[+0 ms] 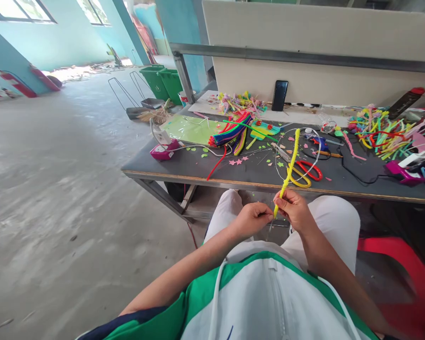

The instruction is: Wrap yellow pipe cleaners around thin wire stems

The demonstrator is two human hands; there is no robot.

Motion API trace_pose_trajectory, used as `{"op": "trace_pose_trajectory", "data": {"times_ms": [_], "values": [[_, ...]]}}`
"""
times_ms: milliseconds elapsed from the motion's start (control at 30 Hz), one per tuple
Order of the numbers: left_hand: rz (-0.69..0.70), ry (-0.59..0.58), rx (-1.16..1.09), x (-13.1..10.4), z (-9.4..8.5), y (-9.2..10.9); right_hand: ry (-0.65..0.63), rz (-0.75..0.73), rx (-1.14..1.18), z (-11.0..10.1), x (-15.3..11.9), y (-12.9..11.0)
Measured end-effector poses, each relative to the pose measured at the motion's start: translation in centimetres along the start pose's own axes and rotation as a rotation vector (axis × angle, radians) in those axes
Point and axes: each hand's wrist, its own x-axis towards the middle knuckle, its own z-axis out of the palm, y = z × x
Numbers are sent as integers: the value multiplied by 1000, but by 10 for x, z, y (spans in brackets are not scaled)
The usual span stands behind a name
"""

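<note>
A yellow pipe cleaner (291, 165), fuzzy and apparently twisted thick, rises at a slant above my lap. My right hand (294, 208) grips it near the bottom between thumb and fingers. From the other side, the fingertips of my left hand (255, 219) pinch together at its lower end; the exact pinch point is partly hidden. Behind the upper part lie scissors (307, 171) with one red and one yellow handle, on the dark table (156, 165). A loop of thin white cord (319, 151) lies there too.
Bundled colourful pipe cleaners (232, 130) lie mid-table, with a further pile (386, 132) at right. A phone (279, 95) leans against the back board. Purple glue-gun-like or socket blocks (165, 150) sit left. Pink stars (238, 161) are scattered about. A red stool (393, 250) stands right.
</note>
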Motion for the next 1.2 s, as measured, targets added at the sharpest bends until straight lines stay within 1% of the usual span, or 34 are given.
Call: {"op": "trace_pose_trajectory", "data": {"times_ms": [67,167,267,367,433,500,567,600,667,767,867,967,1033,1100,1167,1200], "values": [[-72,-72,-145,-1,-2,4,-40,19,44,0,-1,-4],[-183,-128,-375,-3,-2,6,-104,15,131,1,-3,-9],[-267,-161,-556,-3,0,4,-160,-57,231,3,-3,-8],[-346,-210,-719,-4,3,4,-178,-119,310,7,-2,-5],[-377,-269,-825,-5,6,5,-188,-130,342,10,-1,-3],[-385,-323,-901,-7,10,6,-234,-147,373,11,0,-3],[-384,-334,-925,-8,13,5,-303,-168,395,11,1,-4],[-381,-311,-918,-9,14,4,-327,-171,394,10,2,-5],[-365,-218,-871,-9,16,1,-329,-149,358,8,3,-7],[-284,-43,-712,-5,13,-4,-233,-49,274,5,5,-9],[-172,99,-417,0,7,-5,-93,21,204,5,6,-6],[-52,226,-38,2,4,-3,6,12,66,9,6,0],[56,265,187,2,4,-3,32,-13,-64,11,5,3],[144,260,341,0,5,-3,51,-31,-182,12,4,4],[180,227,408,-1,5,-4,56,-35,-259,10,3,5],[178,210,406,-1,5,-4,49,-35,-269,9,2,4]]}}
